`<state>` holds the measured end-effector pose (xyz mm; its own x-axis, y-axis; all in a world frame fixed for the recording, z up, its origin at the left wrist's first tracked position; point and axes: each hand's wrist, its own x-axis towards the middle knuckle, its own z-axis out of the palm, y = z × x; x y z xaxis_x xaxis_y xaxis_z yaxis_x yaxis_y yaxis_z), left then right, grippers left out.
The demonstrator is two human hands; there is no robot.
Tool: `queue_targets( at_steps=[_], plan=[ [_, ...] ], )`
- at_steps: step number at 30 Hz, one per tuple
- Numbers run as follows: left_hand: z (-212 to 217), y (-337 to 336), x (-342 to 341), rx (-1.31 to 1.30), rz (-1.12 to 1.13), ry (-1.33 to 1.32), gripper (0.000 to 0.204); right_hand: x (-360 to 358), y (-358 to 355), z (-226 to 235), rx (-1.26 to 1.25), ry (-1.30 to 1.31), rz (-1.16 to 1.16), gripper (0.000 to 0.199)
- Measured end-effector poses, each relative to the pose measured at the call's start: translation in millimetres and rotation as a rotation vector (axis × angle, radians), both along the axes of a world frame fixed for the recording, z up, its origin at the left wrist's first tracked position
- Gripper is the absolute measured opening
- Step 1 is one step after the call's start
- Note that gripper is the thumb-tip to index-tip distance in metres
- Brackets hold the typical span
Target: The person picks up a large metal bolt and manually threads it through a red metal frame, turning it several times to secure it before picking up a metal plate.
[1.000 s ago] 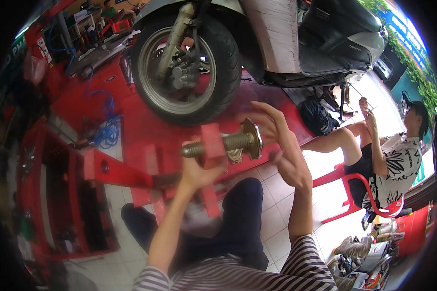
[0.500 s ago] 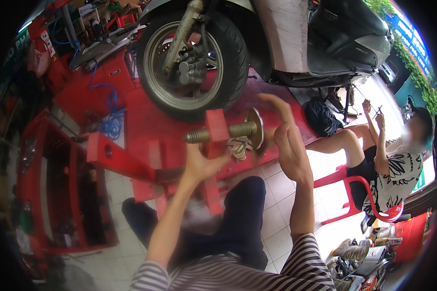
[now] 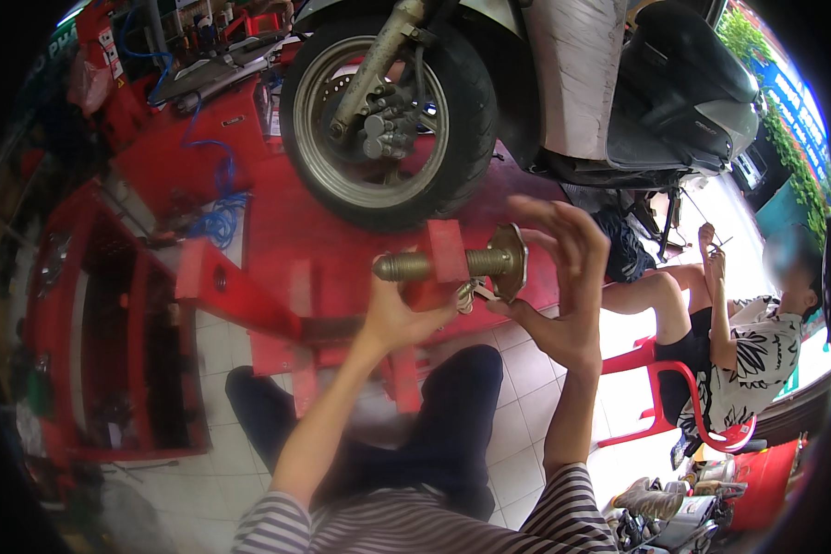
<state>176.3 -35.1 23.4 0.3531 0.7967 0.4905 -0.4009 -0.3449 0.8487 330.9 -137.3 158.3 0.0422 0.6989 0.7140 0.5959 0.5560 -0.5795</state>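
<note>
"More of the threaded bolt [image 3: 402, 267] is poking out left of the red post [image 3: 447, 245] than half a second ago, and less is showing between that post and the metal disc [image 3: 508, 262]. The right hand [image 3: 572, 319] is curving round the disc, where before it was standing upright beside it."

"So how far in is the bolt sitting?"

"It's passing right through the post, its tip projecting on the left. A short stretch of thread is remaining on the right, so I'd judge it well in, though the disc isn't meeting the post yet."

"And the hands?"

"The right one is keeping its fingers spread and bent about the disc's rim, thumb near the lower edge; blur is stopping me from saying whether skin is touching metal. The left hand [image 3: 392, 319] is cupping from below, thumb pointing toward the post. Its fingers are mostly hiding behind the bolt, so I can't say whether they're gripping anything."

"How are the surfaces looking?"

"The bolt is showing a dull brassy colour, ridged, with a blunt tip. The disc is flaring wide and thin. The post is looking squared, its red paint matt. Beyond, a black tyre [image 3: 473, 120] is standing over a smooth red platform [image 3: 277, 198]."
</note>
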Motion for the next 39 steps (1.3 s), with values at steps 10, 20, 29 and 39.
queue_targets(
  at_steps=[10,20,29,39],
  plan=[
    [19.8,-1.9,-5.9,0.051,-0.080,0.044,0.047,-0.4,0.2,1.0,-0.159,-0.096,0.101,0.071],
    [38.2,-10.3,-8.1,0.203,-0.017,0.085,0.041,-9.3,-1.5,-2.5,-0.138,0.054,0.113,0.063],
    [40.3,-8.2,-8.1,0.076,-0.086,0.049,0.042,0.9,3.8,3.7,-0.046,-0.258,0.034,0.070],
    [40.8,-12.3,-9.7,0.045,-0.088,0.076,0.048,0.5,-8.2,3.1,-0.239,-0.055,0.132,0.081]
  ],
)
